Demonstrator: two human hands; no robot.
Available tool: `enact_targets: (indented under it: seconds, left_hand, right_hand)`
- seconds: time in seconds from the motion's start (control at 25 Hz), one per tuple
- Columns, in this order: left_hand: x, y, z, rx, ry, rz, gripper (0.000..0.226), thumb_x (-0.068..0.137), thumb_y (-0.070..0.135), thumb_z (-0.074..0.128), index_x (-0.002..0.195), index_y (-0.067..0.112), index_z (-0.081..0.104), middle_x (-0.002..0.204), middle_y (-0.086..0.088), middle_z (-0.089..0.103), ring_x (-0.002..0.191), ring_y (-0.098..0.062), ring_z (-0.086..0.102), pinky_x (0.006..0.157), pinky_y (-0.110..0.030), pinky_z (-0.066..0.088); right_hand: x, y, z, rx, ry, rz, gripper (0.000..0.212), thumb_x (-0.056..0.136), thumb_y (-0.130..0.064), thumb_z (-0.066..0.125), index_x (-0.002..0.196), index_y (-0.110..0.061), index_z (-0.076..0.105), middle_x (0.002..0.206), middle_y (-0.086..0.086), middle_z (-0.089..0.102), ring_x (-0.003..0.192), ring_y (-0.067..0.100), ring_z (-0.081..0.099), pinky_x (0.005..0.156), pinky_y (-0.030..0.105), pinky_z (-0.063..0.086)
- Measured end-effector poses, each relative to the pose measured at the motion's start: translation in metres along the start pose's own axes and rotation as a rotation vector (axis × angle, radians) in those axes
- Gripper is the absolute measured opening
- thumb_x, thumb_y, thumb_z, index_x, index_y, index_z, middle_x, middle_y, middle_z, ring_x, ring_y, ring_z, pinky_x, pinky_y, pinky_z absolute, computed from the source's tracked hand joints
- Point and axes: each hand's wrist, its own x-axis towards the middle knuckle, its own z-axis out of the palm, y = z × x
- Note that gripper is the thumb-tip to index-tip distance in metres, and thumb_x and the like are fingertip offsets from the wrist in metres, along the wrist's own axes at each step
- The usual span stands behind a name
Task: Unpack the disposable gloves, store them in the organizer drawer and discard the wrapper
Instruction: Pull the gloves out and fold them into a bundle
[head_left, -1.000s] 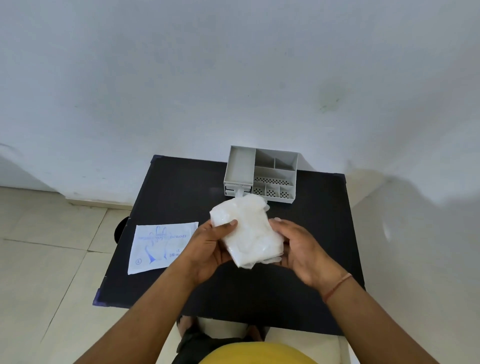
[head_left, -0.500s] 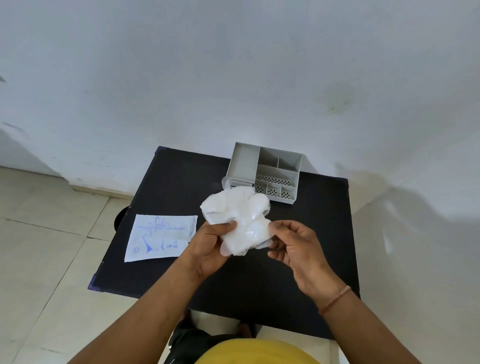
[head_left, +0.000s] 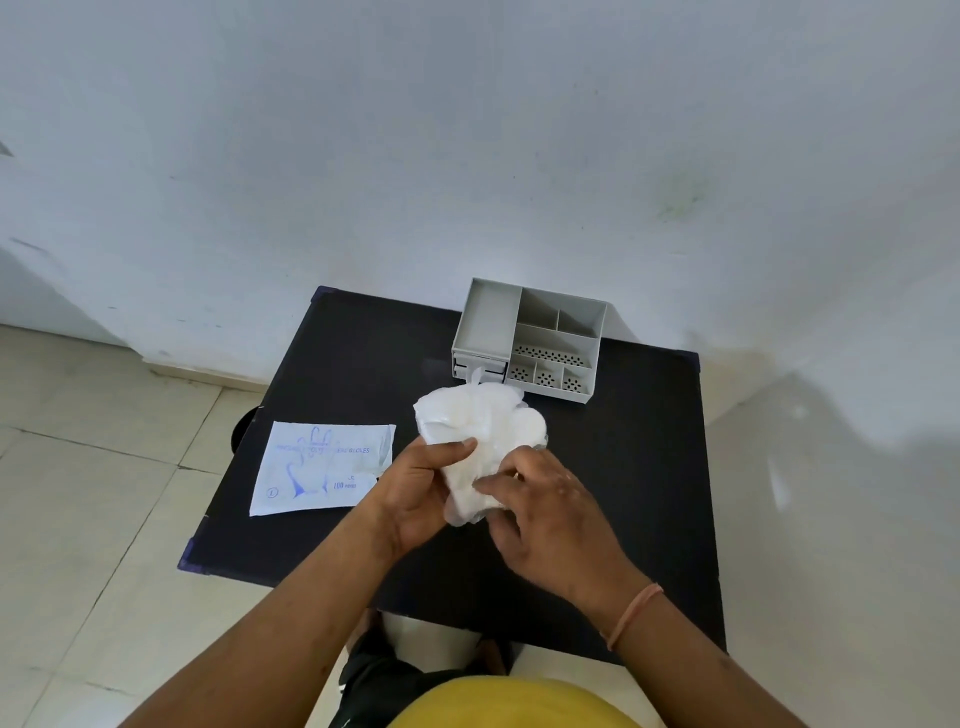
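Note:
Both my hands hold a crumpled stack of translucent white disposable gloves (head_left: 480, 431) above the middle of the black table (head_left: 649, 467). My left hand (head_left: 415, 488) grips its left side, thumb on top. My right hand (head_left: 550, 514) pinches its lower right part. The empty wrapper (head_left: 322, 467), white with blue print, lies flat on the table's left part. The grey organizer (head_left: 530, 340) stands at the far edge; its small drawers (head_left: 478, 368) face me, and a bit of white film sticks out of them.
The table stands against a white wall (head_left: 467, 156). Tiled floor (head_left: 78, 493) lies to the left. A dark round object (head_left: 241, 428) shows under the table's left edge. My yellow shirt (head_left: 514, 706) fills the bottom.
My right hand has closed back onto the glove stack, and both hands have folded it smaller. The view has shifted slightly.

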Motion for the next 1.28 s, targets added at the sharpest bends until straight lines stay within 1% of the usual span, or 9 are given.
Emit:
enact_targets:
  seconds: [0.2, 0.32, 0.48, 0.56, 0.76, 0.92, 1.04, 1.16, 1.28]
  left_hand:
    - [-0.004, 0.0, -0.003, 0.049, -0.003, -0.009, 0.058, 0.079, -0.005, 0.071, 0.133, 0.014, 0.072, 0.129, -0.019, 0.077, 0.111, -0.04, 0.076, 0.082, -0.052, 0.061]
    - [-0.007, -0.001, -0.001, 0.093, -0.027, 0.016, 0.062, 0.079, -0.012, 0.071, 0.134, 0.016, 0.073, 0.132, -0.017, 0.077, 0.115, -0.04, 0.076, 0.087, -0.058, 0.063]
    - [-0.006, -0.006, 0.005, 0.182, -0.016, 0.024, 0.063, 0.08, -0.012, 0.07, 0.135, 0.019, 0.071, 0.125, -0.018, 0.079, 0.104, -0.039, 0.081, 0.103, -0.075, 0.045]
    - [-0.007, -0.009, 0.007, 0.168, 0.014, 0.013, 0.061, 0.082, -0.012, 0.069, 0.136, 0.016, 0.069, 0.125, -0.02, 0.078, 0.102, -0.038, 0.081, 0.09, -0.06, 0.055]
    - [-0.013, -0.014, 0.015, 0.014, -0.092, -0.019, 0.036, 0.09, 0.009, 0.072, 0.126, 0.009, 0.078, 0.116, -0.019, 0.078, 0.1, -0.032, 0.079, 0.083, -0.045, 0.064]
    - [-0.014, -0.018, 0.005, 0.012, -0.051, 0.004, 0.053, 0.089, 0.002, 0.077, 0.141, 0.004, 0.067, 0.133, -0.026, 0.071, 0.117, -0.043, 0.072, 0.088, -0.055, 0.063]
    - [-0.011, -0.016, -0.003, 0.078, 0.021, 0.023, 0.067, 0.085, 0.0, 0.081, 0.148, 0.01, 0.061, 0.145, -0.027, 0.066, 0.13, -0.049, 0.066, 0.091, -0.06, 0.06]
    - [-0.011, -0.016, -0.003, 0.086, 0.004, 0.04, 0.068, 0.086, -0.001, 0.079, 0.15, 0.009, 0.059, 0.147, -0.026, 0.066, 0.133, -0.048, 0.065, 0.098, -0.063, 0.058]
    - [-0.011, -0.019, 0.0, 0.128, 0.014, 0.004, 0.066, 0.085, -0.001, 0.081, 0.147, 0.01, 0.061, 0.146, -0.027, 0.065, 0.13, -0.05, 0.066, 0.104, -0.074, 0.049]
  right_hand:
    - [0.001, 0.017, -0.007, 0.938, 0.353, 0.566, 0.032, 0.093, -0.031, 0.075, 0.125, -0.032, 0.072, 0.118, -0.003, 0.067, 0.103, 0.01, 0.067, 0.088, 0.03, 0.058]
    - [0.011, 0.024, -0.016, 1.458, 0.137, 0.93, 0.039, 0.089, -0.03, 0.081, 0.126, -0.019, 0.071, 0.119, 0.008, 0.078, 0.103, 0.022, 0.075, 0.081, 0.04, 0.061]
    - [0.006, 0.018, 0.006, 0.666, 0.304, 0.57, 0.02, 0.094, -0.026, 0.075, 0.114, -0.024, 0.076, 0.115, -0.002, 0.077, 0.103, 0.015, 0.073, 0.092, 0.042, 0.064]
    - [-0.003, 0.015, 0.018, 0.211, 0.409, 0.325, 0.031, 0.098, -0.028, 0.07, 0.129, -0.021, 0.072, 0.133, 0.001, 0.07, 0.122, 0.015, 0.065, 0.103, 0.036, 0.058]
    - [-0.008, -0.004, 0.02, -0.097, 0.202, 0.094, 0.049, 0.105, -0.049, 0.044, 0.141, -0.023, 0.065, 0.148, -0.001, 0.064, 0.147, 0.02, 0.046, 0.122, 0.047, 0.037]
    - [-0.009, -0.001, 0.007, 0.49, 0.231, 0.164, 0.042, 0.1, -0.05, 0.056, 0.134, -0.03, 0.07, 0.149, -0.01, 0.062, 0.145, 0.003, 0.046, 0.12, 0.043, 0.042]
    - [-0.001, 0.014, -0.003, 1.071, 0.429, 0.604, 0.051, 0.095, -0.038, 0.07, 0.144, -0.035, 0.059, 0.151, -0.01, 0.056, 0.134, 0.006, 0.056, 0.111, 0.043, 0.05]
    - [0.012, 0.033, -0.008, 1.744, 0.195, 0.957, 0.053, 0.094, -0.039, 0.07, 0.14, -0.014, 0.063, 0.138, 0.009, 0.066, 0.115, 0.024, 0.066, 0.092, 0.045, 0.059]
    - [0.012, 0.023, -0.003, 1.576, 0.111, 0.736, 0.041, 0.099, -0.045, 0.058, 0.129, -0.022, 0.073, 0.126, 0.005, 0.073, 0.114, 0.025, 0.068, 0.096, 0.046, 0.057]
